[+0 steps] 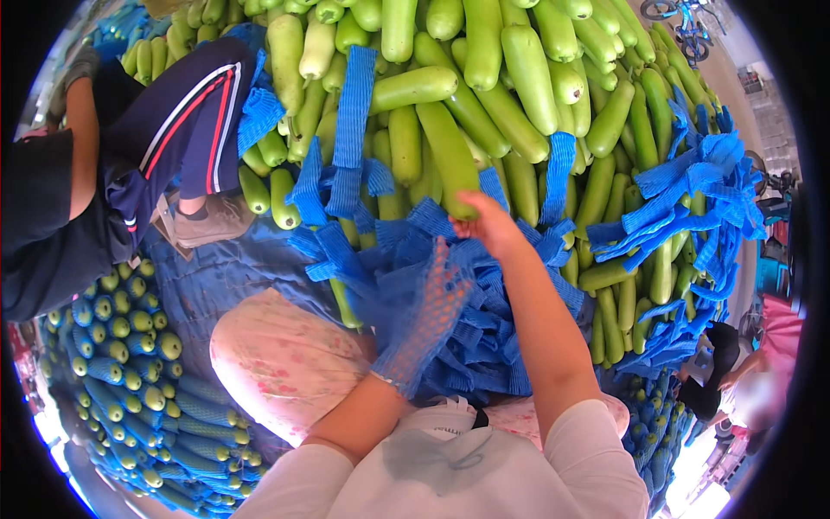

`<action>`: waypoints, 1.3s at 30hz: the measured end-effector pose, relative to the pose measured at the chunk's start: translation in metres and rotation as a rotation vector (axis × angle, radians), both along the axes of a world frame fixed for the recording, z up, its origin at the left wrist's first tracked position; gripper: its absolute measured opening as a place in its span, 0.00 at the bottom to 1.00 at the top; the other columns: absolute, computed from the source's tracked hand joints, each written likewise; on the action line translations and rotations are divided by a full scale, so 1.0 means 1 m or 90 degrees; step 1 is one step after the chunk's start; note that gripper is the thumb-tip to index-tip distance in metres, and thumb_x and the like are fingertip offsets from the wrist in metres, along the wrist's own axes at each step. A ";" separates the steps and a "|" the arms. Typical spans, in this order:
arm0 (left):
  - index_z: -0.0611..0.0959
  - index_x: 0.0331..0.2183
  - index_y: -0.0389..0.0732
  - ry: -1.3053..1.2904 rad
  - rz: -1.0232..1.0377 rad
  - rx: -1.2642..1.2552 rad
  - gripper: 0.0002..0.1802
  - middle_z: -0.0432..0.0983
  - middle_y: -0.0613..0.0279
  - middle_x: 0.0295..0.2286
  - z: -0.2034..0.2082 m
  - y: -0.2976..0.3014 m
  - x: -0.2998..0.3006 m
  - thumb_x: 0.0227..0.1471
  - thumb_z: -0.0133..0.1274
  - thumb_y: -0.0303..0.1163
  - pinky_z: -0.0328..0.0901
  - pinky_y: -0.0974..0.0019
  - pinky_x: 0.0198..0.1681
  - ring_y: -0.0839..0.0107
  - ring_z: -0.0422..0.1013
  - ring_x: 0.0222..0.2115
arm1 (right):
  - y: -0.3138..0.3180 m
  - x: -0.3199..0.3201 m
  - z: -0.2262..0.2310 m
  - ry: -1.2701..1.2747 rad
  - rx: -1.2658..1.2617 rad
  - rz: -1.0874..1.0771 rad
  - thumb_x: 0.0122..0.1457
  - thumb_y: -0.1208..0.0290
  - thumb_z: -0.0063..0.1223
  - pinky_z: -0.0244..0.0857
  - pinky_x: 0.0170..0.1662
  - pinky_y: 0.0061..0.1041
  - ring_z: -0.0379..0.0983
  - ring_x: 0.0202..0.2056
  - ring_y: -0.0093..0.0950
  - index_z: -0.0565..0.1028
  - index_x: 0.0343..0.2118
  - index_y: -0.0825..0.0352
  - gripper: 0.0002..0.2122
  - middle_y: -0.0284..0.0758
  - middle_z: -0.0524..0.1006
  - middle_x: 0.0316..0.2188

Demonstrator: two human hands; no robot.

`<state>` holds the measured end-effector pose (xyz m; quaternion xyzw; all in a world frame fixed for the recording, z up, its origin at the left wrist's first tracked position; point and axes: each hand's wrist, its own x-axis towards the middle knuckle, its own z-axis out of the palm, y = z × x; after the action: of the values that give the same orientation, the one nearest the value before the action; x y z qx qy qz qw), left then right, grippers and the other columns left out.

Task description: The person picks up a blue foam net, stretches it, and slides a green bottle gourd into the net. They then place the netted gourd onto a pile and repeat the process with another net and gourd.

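My right hand (493, 227) is closed round the near end of a long pale-green bottle gourd (448, 156), which points away over the pile. A blue foam-net sleeve (406, 350) is pulled over my left hand (432, 298), stretched from the wrist up across the fingers. Those fingers point forward inside the mesh and look extended, just left of and below the gourd's near end. Under both hands lies a heap of flattened blue net sleeves (484, 333). More sleeves (353, 121) rest across the gourds ahead.
A big pile of loose bottle gourds (527, 78) fills the far side. Netted gourds (130, 346) are stacked at the near left, others (653, 424) at the near right. Another person (173, 138) sits close on my left. Blue sleeves (692, 199) hang over the pile's right side.
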<state>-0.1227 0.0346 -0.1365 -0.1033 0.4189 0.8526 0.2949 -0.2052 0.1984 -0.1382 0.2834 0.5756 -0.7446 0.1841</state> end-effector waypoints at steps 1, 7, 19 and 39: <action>0.42 0.62 0.41 0.079 -0.080 -0.103 0.47 0.47 0.51 0.59 0.020 0.001 0.009 0.49 0.53 0.28 0.51 0.57 0.59 0.62 0.49 0.59 | 0.007 0.021 0.010 -0.028 -0.268 -0.078 0.51 0.52 0.52 0.68 0.37 0.28 0.73 0.32 0.31 0.68 0.43 0.69 0.25 0.38 0.76 0.32; 0.43 0.61 0.37 0.778 -0.202 -0.383 0.57 0.40 0.38 0.59 0.062 -0.018 0.052 0.41 0.63 0.40 0.44 0.47 0.60 0.43 0.43 0.60 | -0.025 0.150 0.070 0.069 -0.369 -0.185 0.51 0.57 0.53 0.68 0.39 0.29 0.72 0.34 0.29 0.69 0.44 0.67 0.21 0.35 0.75 0.32; 0.63 0.55 0.34 -0.016 -0.396 -0.165 0.31 0.70 0.56 0.45 0.068 -0.016 0.065 0.53 0.49 0.36 0.65 0.66 0.47 0.70 0.70 0.41 | -0.065 0.257 0.061 0.009 -0.201 -0.227 0.60 0.51 0.43 0.62 0.43 0.23 0.70 0.37 0.20 0.72 0.45 0.67 0.22 0.30 0.75 0.38; 0.61 0.57 0.41 0.832 -0.500 -0.411 0.27 0.52 0.55 0.58 -0.017 -0.021 0.076 0.56 0.38 0.20 0.55 0.65 0.57 0.65 0.51 0.59 | -0.032 0.295 -0.055 -0.248 0.636 -0.180 0.44 0.56 0.62 0.64 0.46 0.36 0.68 0.45 0.42 0.68 0.43 0.70 0.28 0.46 0.69 0.44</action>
<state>-0.0465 0.0140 -0.1540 0.4872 0.7359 0.4132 0.2244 0.0902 0.1668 -0.1937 0.5430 0.7705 -0.3325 0.0288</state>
